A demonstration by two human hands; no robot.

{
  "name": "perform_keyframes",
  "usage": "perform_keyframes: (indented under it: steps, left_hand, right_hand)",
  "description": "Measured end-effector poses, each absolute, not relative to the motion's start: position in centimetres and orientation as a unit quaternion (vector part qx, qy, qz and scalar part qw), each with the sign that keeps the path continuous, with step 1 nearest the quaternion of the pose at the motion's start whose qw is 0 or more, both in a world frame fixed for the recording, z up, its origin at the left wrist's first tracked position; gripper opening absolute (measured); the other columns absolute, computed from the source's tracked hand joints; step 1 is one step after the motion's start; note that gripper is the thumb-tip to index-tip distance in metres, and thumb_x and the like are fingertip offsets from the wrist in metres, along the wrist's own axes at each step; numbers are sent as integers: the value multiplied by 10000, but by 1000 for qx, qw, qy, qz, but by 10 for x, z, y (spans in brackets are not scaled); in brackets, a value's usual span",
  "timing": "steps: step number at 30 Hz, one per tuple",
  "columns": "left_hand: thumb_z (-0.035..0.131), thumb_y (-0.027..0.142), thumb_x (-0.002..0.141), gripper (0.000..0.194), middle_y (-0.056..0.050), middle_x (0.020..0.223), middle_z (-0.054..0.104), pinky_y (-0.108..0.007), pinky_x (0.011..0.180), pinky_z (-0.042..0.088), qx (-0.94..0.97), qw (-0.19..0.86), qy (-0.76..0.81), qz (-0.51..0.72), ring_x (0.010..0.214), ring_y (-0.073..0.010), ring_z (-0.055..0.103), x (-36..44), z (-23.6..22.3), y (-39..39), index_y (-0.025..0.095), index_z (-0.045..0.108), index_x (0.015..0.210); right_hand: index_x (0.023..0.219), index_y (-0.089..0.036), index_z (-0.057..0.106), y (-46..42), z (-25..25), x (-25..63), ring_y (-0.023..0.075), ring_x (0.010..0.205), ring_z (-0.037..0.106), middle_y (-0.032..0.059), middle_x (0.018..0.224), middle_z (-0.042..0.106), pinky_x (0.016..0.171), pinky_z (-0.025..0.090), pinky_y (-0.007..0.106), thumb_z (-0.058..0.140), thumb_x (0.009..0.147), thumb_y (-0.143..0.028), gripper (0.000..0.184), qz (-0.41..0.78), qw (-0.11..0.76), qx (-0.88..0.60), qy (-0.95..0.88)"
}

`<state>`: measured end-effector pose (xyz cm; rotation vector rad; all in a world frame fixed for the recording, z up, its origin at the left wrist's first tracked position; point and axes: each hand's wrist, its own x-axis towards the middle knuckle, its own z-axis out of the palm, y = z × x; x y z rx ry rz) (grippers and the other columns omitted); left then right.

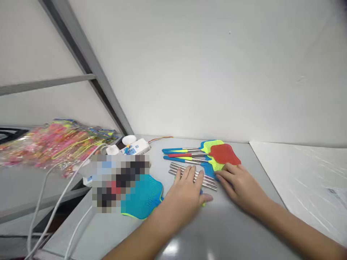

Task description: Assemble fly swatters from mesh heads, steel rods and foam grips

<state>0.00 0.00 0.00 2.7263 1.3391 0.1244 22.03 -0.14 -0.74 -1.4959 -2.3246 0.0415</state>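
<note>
My left hand (187, 191) lies flat with fingers stretched out over a small bunch of bare metal rods (208, 180) on the grey table (225, 231). My right hand (240, 184) rests beside it, fingers extended, touching the rods' right end and the edge of the assembled fly swatters (214, 153). These swatters have red, yellow-green and blue mesh heads with coloured handles pointing left. A stack of loose blue swatter heads (145, 196) edged in yellow-green lies left of my left hand.
A white power strip (135, 147) with cables sits at the table's back left. Bags of colourful items (54, 144) lie on a lower surface to the left. A white plastic-covered surface (306, 177) adjoins on the right. A white wall rises behind.
</note>
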Motion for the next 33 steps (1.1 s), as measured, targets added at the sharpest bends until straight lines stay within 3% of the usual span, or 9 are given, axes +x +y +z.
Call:
perform_keyframes:
  steps: [6,15,18,22,28,30,33]
  left_hand:
    - [294,684,927,793,-209,1525,353,-575,1127,267,896,54,436,60,1426,-375,274,1,-6,-2,150,303,1513]
    - [332,656,936,739,-214,1425,457,-638,1097,271,885,67,454,80,1346,-379,375,5,-4,-3,129,397,1451]
    - [299,661,941,733,-211,1419,459,-641,1097,273,881,75,459,93,1349,-374,369,7,-7,-2,131,423,1432]
    - [268,650,952,715,-201,1393,485,-627,1098,285,876,57,464,116,1331,-358,392,6,-9,-2,136,446,1415]
    - [309,672,934,727,-197,1316,539,-615,1066,323,877,36,463,122,1284,-355,433,8,-12,-1,134,453,1401]
    - [347,650,938,682,-192,1293,549,-616,1049,332,880,3,455,138,1257,-354,447,8,-8,-1,126,498,1348]
    - [392,450,990,392,-123,1107,622,-551,987,391,899,-42,398,178,1086,-296,534,5,11,-2,147,612,1104]
  right_hand:
    - [973,-222,691,4,8,224,176,715,518,48,862,573,688,399,348,379,1008,-296,323,0,151,-523,-839]
    - [1013,-207,688,71,25,191,203,771,575,80,949,598,672,430,341,420,990,-294,282,-74,91,-506,-855]
    - [937,-215,692,89,18,183,210,791,588,73,948,607,681,429,346,473,966,-268,226,-85,69,-484,-868]
    - [869,-208,674,97,14,184,227,851,600,77,979,627,713,429,365,465,966,-245,233,-90,64,-467,-877]
    - [992,-213,640,82,27,203,227,835,598,59,954,674,750,443,375,374,1008,-307,283,-111,105,-468,-870]
    - [1009,-219,631,70,33,213,237,824,590,50,926,686,750,446,380,365,1010,-332,288,-129,130,-471,-863]
    - [1018,-227,614,46,38,231,234,801,586,44,901,687,769,450,393,361,1009,-357,284,-136,161,-478,-853]
